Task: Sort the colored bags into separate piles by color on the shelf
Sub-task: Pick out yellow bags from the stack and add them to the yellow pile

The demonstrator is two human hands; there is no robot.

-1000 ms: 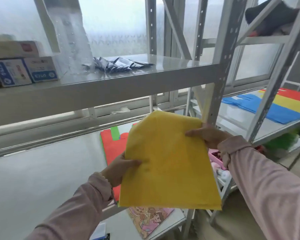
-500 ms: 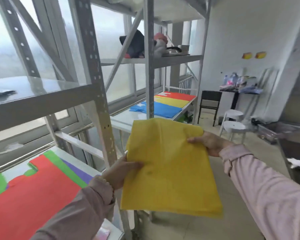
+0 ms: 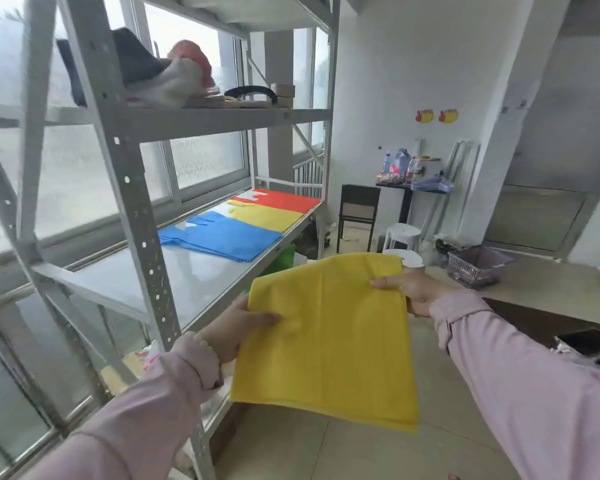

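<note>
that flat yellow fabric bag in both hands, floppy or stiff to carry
Probably floppy: the flat yellow fabric bag dips along its free near edge below the left hand and right hand. Likely light, since two edge pinches carry it. It should settle flat on the yellow pile.

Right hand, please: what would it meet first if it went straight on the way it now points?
Probably the shelf, near its yellow pile: the right hand, gripping the yellow bag, points up-left toward it, with open air between. Depth is unclear.
</note>
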